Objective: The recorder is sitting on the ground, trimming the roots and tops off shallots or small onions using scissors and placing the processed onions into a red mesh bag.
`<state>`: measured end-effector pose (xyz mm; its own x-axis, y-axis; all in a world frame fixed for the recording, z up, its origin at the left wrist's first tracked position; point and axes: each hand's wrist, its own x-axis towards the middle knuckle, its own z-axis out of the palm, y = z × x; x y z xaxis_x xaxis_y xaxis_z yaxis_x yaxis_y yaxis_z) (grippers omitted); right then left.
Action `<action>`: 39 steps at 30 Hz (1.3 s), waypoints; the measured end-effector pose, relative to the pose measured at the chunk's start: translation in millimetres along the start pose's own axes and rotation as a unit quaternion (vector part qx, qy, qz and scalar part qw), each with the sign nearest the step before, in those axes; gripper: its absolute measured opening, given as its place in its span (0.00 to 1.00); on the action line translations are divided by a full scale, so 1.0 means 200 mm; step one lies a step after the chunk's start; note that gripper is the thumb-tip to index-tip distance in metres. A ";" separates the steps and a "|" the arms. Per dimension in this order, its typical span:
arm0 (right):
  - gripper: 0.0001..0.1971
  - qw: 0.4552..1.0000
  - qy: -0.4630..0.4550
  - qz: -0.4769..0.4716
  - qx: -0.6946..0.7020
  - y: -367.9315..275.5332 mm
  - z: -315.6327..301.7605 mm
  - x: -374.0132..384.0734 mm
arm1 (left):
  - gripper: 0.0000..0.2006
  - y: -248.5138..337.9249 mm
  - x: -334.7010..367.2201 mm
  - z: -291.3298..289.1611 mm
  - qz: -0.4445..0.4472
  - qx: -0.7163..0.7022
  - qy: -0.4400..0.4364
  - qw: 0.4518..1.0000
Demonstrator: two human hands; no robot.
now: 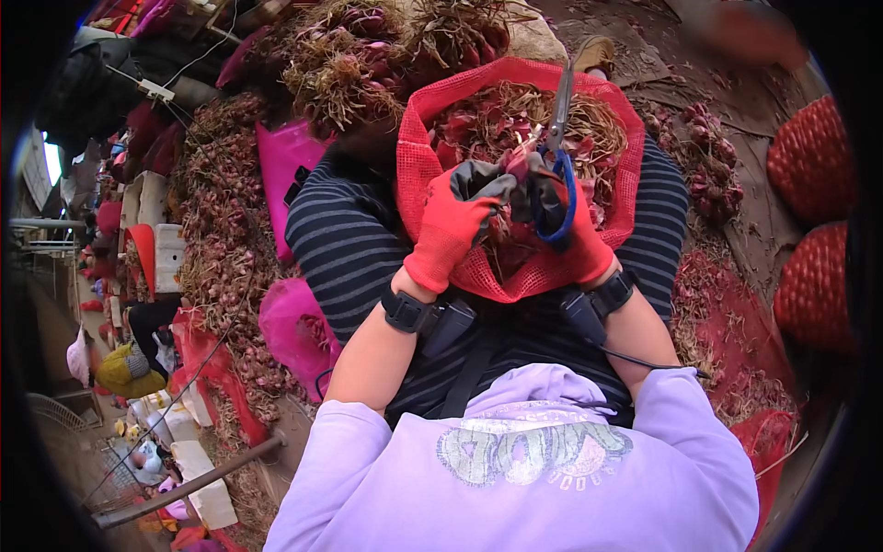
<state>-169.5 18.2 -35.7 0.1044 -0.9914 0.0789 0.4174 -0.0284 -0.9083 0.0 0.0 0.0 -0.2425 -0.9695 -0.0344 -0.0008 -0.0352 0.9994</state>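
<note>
Over red mesh sack (432, 156), scissors (557, 120) in right hand (575, 230) (gloved), left hand (452, 230) beside

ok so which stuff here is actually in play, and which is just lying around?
In play:
left hand, gripping shallots
right hand, grip shut on scissors
shallots with roots
red mesh sack on the lap

Lying about:
shallot heaps
pink bags
filled sacks
pipe
</note>
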 end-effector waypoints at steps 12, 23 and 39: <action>0.14 0.985 -0.080 0.073 0.134 -0.06 -0.03 0.09 | 0.12 0.08 0.01 0.03 0.191 0.430 0.069 0.880; 0.11 0.983 -0.062 -0.171 -0.011 -0.09 0.02 0.08 | 0.07 -0.09 0.05 -0.10 -0.170 -0.448 -0.038 0.877; 0.17 0.945 -0.056 -0.179 -0.268 0.00 -0.04 0.10 | 0.13 -0.05 0.03 -0.04 -0.039 -0.232 -0.039 0.971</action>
<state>-173.3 -3.0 -37.8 0.1510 -0.8867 0.4370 -0.0699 -0.4505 -0.8900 6.1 -6.8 -9.3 -0.3326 -0.9386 -0.0912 0.4115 -0.2315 0.8815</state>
